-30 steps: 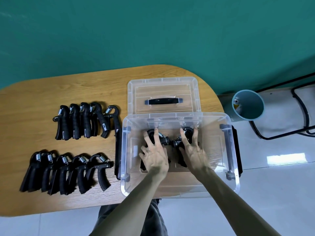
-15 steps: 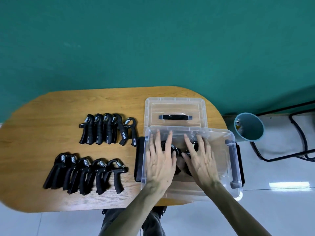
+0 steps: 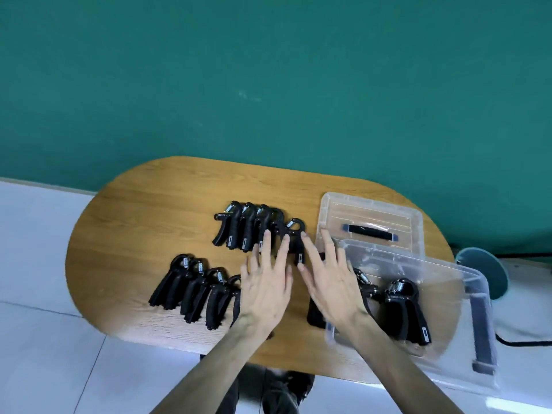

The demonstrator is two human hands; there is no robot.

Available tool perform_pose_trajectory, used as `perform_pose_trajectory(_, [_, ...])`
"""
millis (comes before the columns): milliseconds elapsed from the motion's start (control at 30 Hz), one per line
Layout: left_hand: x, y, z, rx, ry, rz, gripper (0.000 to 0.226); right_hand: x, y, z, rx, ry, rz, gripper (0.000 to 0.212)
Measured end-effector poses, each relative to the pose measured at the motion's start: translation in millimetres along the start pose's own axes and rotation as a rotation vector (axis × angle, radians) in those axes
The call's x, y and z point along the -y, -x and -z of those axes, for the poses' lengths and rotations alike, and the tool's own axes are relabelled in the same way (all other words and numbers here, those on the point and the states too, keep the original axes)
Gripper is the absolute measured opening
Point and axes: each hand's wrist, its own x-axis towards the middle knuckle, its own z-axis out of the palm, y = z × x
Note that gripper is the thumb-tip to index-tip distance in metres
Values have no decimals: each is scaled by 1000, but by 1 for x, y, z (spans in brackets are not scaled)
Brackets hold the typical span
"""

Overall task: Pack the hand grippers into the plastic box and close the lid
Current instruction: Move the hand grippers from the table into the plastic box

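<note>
The clear plastic box point(image 3: 466, 300) stands open at the table's right end with two black hand grippers point(image 3: 403, 306) lying inside. Its clear lid point(image 3: 370, 216) with a dark handle lies flat behind it. Two rows of black hand grippers rest on the wood: a far row point(image 3: 248, 225) and a near row point(image 3: 191, 291). My left hand point(image 3: 265, 288) and my right hand point(image 3: 331, 282) hover side by side over the table between the box and the rows. Both have spread fingers and hold nothing; their fingertips point at the far row.
The oval wooden table point(image 3: 143, 222) stands against a teal wall. A teal cylinder bin point(image 3: 487, 264) is on the floor to the right, with a black cable beside it. White floor tiles surround the table. My legs show under its near edge.
Both hands have come out of the box, leaving two grippers inside, and moved left toward the far row. The camera has swung left.
</note>
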Motion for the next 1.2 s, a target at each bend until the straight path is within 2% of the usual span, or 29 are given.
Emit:
perform_pose_trajectory(133, [56, 1, 9, 74, 4, 72, 63, 48, -23, -19, 50, -46, 19, 58])
perform_pose_trajectory(400, [139, -9, 10, 133, 93, 75, 51, 111, -61, -63, 148, -15, 48, 55])
perform_pose_trajectory(733, [249, -13, -43, 220, 96, 204, 55, 155, -113, -137, 275, 85, 26, 56])
perform_pose_trajectory(967, [297, -12, -82, 199, 121, 197, 63, 174, -156, -188, 249, 157, -19, 54])
perform_pose_trajectory(1200, [306, -12, -106, 208, 197, 178, 67, 173, -180, -217, 219, 222, -75, 62])
